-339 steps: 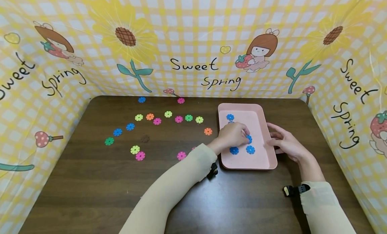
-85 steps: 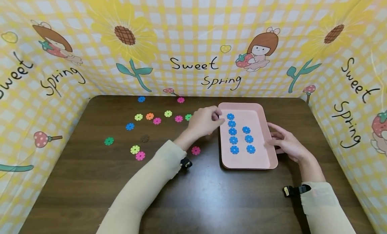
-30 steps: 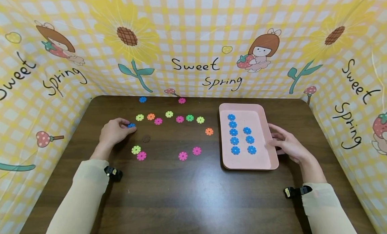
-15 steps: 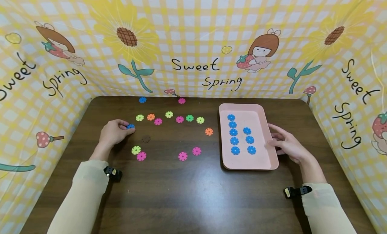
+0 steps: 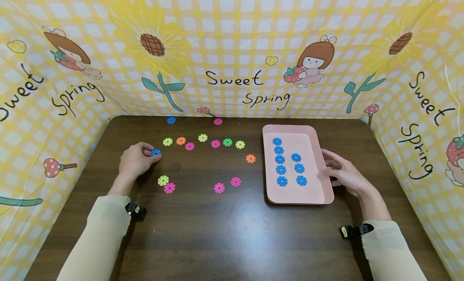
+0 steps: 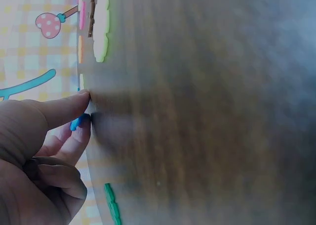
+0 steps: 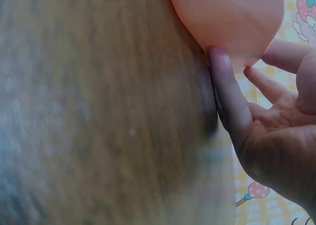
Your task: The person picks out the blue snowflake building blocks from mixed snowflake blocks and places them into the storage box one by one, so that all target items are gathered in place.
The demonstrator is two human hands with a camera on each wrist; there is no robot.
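On the left of the table, my left hand point(image 5: 135, 162) pinches a blue snowflake disc point(image 5: 156, 152) between thumb and fingertips, low at the tabletop. In the left wrist view this blue disc point(image 6: 77, 122) shows as a small sliver between the thumb and finger. At the right, my right hand point(image 5: 342, 172) touches the right side of a pink tray point(image 5: 324, 192), thumb at the rim and fingers loosely extended along the outer wall. Inside the tray, several blue discs point(image 5: 280, 169) form a left column, and three more blue discs point(image 5: 299, 168) form a shorter right column.
Yellow-green discs point(image 5: 202, 138), pink discs point(image 5: 219, 188), orange discs point(image 5: 250, 158), a green disc point(image 5: 227, 142) and a brown disc point(image 5: 175, 167) are scattered left of the tray. Another blue disc point(image 5: 171, 120) lies at the back edge. Another green disc point(image 6: 112, 203) shows in the left wrist view.
My left hand was over the tray, then at its left rim, and has since moved left to a blue disc. One loose blue disc has left the table's left side. The right hand stays put.
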